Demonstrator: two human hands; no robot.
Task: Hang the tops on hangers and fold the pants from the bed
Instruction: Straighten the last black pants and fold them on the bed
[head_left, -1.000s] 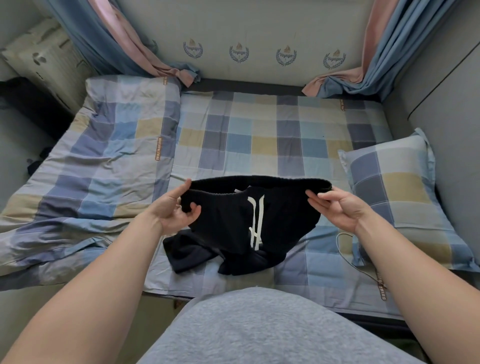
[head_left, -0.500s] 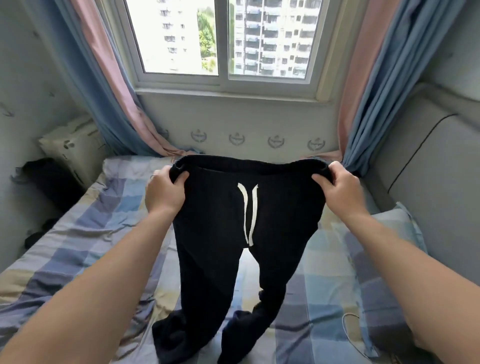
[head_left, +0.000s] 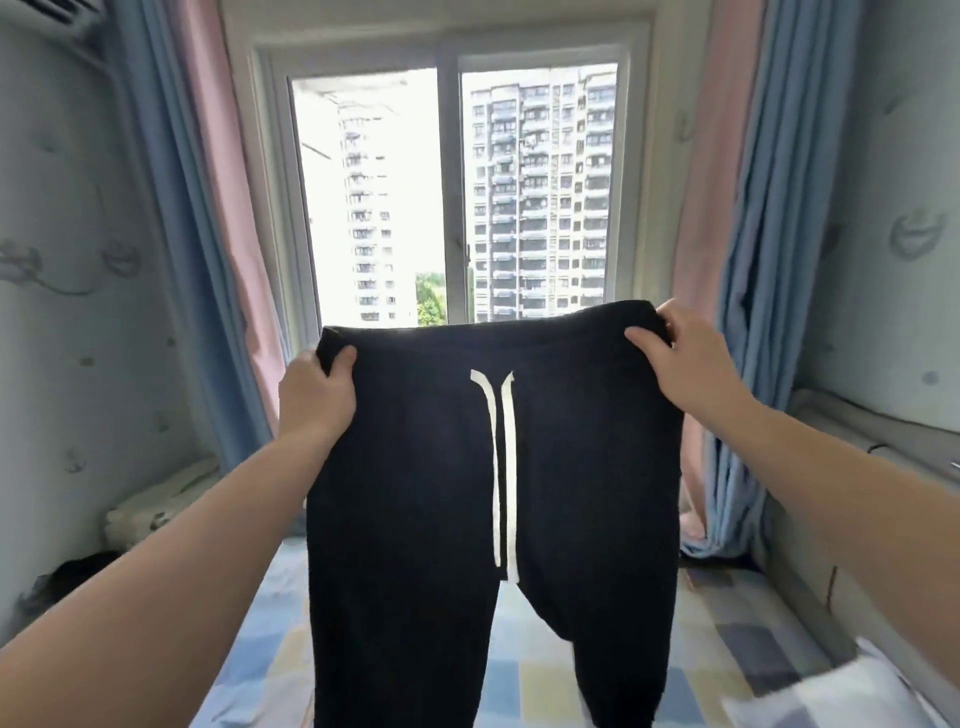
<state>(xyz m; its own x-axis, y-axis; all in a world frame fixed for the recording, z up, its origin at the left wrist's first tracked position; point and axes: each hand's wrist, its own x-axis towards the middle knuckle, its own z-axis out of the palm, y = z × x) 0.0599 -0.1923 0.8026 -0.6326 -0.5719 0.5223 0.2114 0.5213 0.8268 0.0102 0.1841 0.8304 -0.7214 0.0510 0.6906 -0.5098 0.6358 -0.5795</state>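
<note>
Holding the pants (head_left: 571, 467) up by the waistband, both hands grip the garment at chest height in front of the window (head_left: 452, 197). Left hand (head_left: 317, 400): fingers curled over the waistband's left corner, thumb on the near face, fabric pinched firmly. Right hand (head_left: 685, 364): fingers wrapped round the right corner, thumb pressed on the front, sitting a little higher than the left, so the waistband slopes up toward the right. Pants: black, front facing the camera, spread flat between the 2 hands, 2 legs hanging down and running out of the lower edge of the picture; whether the cuffs touch the bed (head_left: 535, 670) cannot be told. Drawstring (head_left: 501, 467): 2 white cords hanging straight down from the waistband centre, side by side. Bed: checked cover in blue, grey and yellow, lying below and behind the pants. Pillow (head_left: 852, 696): checked, lower right, blurred. Curtains (head_left: 208, 218): pink and blue, drawn back on both sides of the window.
</note>
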